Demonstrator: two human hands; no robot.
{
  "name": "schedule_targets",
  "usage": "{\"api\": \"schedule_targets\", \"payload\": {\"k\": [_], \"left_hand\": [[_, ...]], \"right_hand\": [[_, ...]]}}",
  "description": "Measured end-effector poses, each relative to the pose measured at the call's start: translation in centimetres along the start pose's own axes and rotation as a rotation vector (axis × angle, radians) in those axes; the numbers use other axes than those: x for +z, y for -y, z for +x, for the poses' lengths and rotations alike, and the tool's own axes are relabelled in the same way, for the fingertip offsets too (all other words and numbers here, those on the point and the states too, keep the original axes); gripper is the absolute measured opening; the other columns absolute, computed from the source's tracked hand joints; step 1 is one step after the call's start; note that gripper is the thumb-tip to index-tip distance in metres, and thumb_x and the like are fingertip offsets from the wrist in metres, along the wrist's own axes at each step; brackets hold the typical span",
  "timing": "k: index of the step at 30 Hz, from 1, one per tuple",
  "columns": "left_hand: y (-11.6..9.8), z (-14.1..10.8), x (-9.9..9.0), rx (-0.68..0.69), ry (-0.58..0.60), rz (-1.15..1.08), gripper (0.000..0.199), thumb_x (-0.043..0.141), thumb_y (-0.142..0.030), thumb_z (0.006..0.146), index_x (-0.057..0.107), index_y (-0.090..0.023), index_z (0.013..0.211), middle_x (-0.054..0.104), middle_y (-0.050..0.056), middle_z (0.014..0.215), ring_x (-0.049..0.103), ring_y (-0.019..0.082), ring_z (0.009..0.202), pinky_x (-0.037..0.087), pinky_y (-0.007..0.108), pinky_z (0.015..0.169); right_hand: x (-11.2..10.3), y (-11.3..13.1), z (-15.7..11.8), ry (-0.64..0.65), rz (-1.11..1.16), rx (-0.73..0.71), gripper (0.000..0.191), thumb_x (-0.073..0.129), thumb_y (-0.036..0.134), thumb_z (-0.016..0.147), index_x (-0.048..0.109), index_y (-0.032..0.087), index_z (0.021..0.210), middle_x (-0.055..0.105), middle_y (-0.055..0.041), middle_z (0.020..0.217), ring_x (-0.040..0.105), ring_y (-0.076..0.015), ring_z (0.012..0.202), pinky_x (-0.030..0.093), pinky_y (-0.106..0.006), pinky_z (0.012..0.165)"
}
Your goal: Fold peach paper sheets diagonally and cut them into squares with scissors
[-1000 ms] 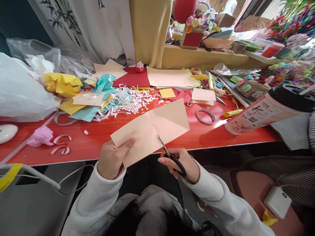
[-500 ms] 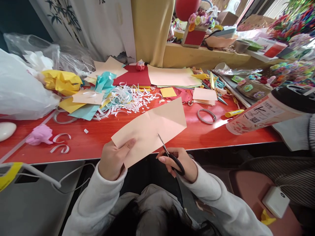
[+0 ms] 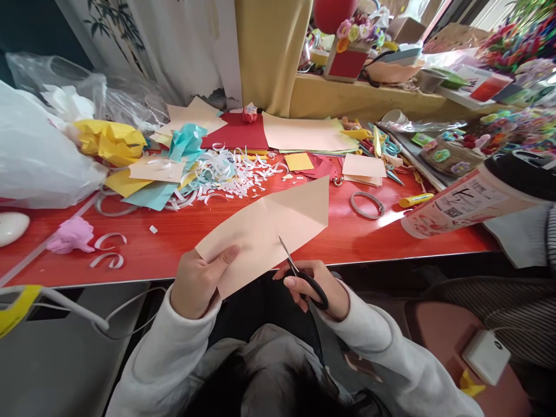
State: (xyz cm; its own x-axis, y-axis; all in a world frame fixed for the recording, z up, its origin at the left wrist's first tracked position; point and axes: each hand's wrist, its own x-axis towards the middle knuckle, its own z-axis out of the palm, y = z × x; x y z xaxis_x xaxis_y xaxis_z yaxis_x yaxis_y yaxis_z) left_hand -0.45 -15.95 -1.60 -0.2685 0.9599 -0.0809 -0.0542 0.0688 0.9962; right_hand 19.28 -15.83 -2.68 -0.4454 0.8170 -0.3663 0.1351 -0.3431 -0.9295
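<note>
A peach-coloured sheet of paper (image 3: 260, 231) is held up over the table's front edge, slightly curved. My left hand (image 3: 200, 281) grips its lower left corner, thumb on top and the other fingers behind. My right hand (image 3: 319, 289) is closed on black-handled scissors (image 3: 313, 286), with the handle loops around its fingers. The scissors' blades point up and left at the sheet's lower edge, one blade showing in front of the paper. Whether the other blade is behind the paper I cannot tell.
On the red table (image 3: 243, 231) lie white paper shreds (image 3: 230, 174), crumpled yellow paper (image 3: 110, 142), a pink paper ball (image 3: 70, 234) and a ring of tape (image 3: 367, 205). A large tumbler (image 3: 469, 200) leans at the right. A white plastic bag (image 3: 39, 156) fills the left.
The right end of the peach sheet has dipped slightly and its curve is a little stronger. Both hands keep nearly the same place and grip.
</note>
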Motion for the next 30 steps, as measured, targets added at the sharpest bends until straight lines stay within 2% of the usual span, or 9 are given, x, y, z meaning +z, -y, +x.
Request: {"api": "schedule_targets", "payload": {"k": [5,9,13,16,19,24,30], "left_hand": [[-0.1,-0.3,0.2,0.067,0.013,0.049,0.042,0.073,-0.036,0.062,0.067,-0.015,0.098,0.071,0.008,0.092,0.063,0.027,0.094,0.052,0.035,0.084],[-0.4,-0.6,0.5,0.003,0.059,0.032,0.036,0.072,-0.036,0.062,0.069,-0.015,0.092,0.071,0.008,0.09,0.062,0.028,0.097,0.053,0.034,0.081],[-0.2,-0.7,0.6,-0.051,0.052,-0.033,0.046,0.074,-0.036,0.059,0.066,-0.014,0.1,0.071,0.008,0.089,0.06,0.028,0.102,0.055,0.032,0.075],[0.0,-0.6,0.5,-0.093,0.056,-0.074,0.048,0.075,-0.036,0.059,0.065,-0.014,0.101,0.071,0.009,0.092,0.062,0.028,0.098,0.055,0.031,0.072],[0.1,-0.5,0.5,-0.122,0.08,-0.103,0.045,0.076,-0.034,0.058,0.066,-0.014,0.097,0.071,0.008,0.092,0.063,0.027,0.095,0.055,0.029,0.072],[0.1,-0.5,0.5,-0.142,0.103,-0.098,0.033,0.074,-0.033,0.059,0.068,-0.013,0.084,0.072,0.009,0.084,0.058,0.028,0.106,0.055,0.027,0.067],[0.1,-0.6,0.6,-0.189,0.081,-0.135,0.036,0.076,-0.032,0.057,0.068,-0.013,0.087,0.071,0.009,0.088,0.063,0.027,0.095,0.055,0.028,0.069]], "right_hand": [[-0.1,0.8,-0.1,0.03,-0.011,-0.015,0.041,0.067,0.052,0.062,0.056,0.013,0.07,0.047,0.0063,0.043,0.043,-0.0051,0.032,0.028,-0.018,0.035],[-0.1,0.9,-0.1,0.006,-0.019,-0.015,0.041,0.068,0.051,0.061,0.056,0.013,0.068,0.047,0.0063,0.042,0.043,-0.0052,0.032,0.028,-0.018,0.035],[-0.1,0.0,0.1,-0.019,0.033,-0.021,0.036,0.07,0.045,0.062,0.056,0.013,0.07,0.047,0.0069,0.04,0.042,-0.0051,0.03,0.03,-0.017,0.033],[-0.1,-0.7,0.2,-0.043,0.057,-0.032,0.033,0.071,0.042,0.064,0.056,0.013,0.069,0.047,0.0074,0.037,0.039,-0.0045,0.027,0.027,-0.017,0.031],[-0.2,-1.1,0.3,-0.053,0.07,-0.026,0.032,0.072,0.041,0.063,0.056,0.013,0.068,0.046,0.0078,0.035,0.037,-0.0043,0.026,0.025,-0.017,0.03],[-0.2,-0.9,0.3,-0.04,0.084,-0.054,0.035,0.071,0.043,0.062,0.055,0.013,0.065,0.046,0.007,0.037,0.039,-0.0048,0.027,0.025,-0.017,0.03],[-0.1,-0.8,0.4,-0.053,0.064,-0.05,0.033,0.072,0.042,0.062,0.058,0.012,0.066,0.045,0.0076,0.035,0.036,-0.0038,0.025,0.023,-0.017,0.029]]}}
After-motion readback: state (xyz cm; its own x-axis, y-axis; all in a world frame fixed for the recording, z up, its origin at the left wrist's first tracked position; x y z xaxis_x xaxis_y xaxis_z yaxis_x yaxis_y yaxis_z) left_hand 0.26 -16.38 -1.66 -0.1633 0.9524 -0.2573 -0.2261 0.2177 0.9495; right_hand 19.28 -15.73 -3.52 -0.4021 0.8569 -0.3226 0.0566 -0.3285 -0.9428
